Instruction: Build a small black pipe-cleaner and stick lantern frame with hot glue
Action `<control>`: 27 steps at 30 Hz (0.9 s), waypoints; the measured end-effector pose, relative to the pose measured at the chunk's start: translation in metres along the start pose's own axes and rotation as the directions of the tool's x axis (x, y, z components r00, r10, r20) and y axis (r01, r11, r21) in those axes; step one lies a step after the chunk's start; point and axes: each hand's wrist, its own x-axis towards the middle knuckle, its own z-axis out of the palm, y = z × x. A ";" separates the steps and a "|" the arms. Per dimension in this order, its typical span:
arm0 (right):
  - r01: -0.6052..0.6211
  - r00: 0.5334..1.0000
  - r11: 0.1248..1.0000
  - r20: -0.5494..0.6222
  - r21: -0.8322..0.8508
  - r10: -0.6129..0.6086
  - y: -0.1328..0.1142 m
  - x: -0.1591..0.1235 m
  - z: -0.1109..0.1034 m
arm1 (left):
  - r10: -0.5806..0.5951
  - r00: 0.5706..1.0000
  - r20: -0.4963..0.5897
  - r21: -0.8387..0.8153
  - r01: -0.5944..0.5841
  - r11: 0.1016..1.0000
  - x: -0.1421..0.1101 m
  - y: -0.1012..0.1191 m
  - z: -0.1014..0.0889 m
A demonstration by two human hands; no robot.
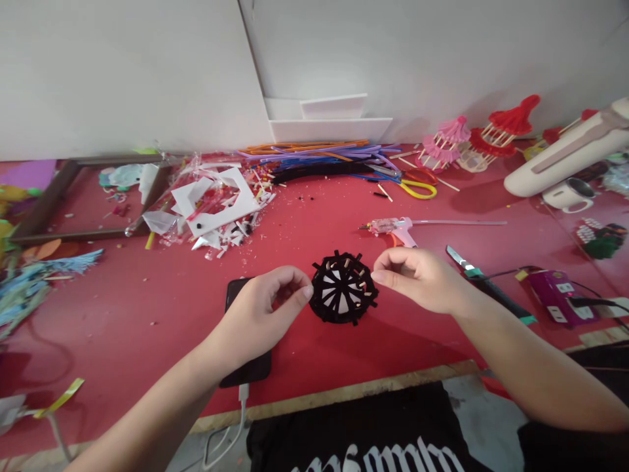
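Observation:
A round black craft piece (339, 313), like a spoked wheel with a fuzzy rim, is near the table's front edge. White wedges show between its spokes, small pale stick ends stand around the rim, and short black tabs poke outward. My left hand (270, 308) pinches at its left edge, thumb and forefinger together. On the opposite side, my right hand (422, 278) is closed in a pinch at the right edge. Under my left wrist lies a dark phone (255, 370), partly covered. A pink glue gun (400, 229) with a long clear glue stick rests beyond my right hand.
A utility knife (491, 288) and a purple power block (560, 298) lie right. Yellow-handled scissors (417, 189), pipe cleaners (319, 154) and white scraps (216, 196) line the back. Pink and red stick models (447, 141), a mug (569, 195) and a pale cylinder (550, 160) stand back right.

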 end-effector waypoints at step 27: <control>0.015 1.000 1.000 0.017 -0.016 -0.014 0.006 0.002 0.000 | 0.010 1.000 0.023 0.038 -0.011 0.999 0.002 0.003 -0.002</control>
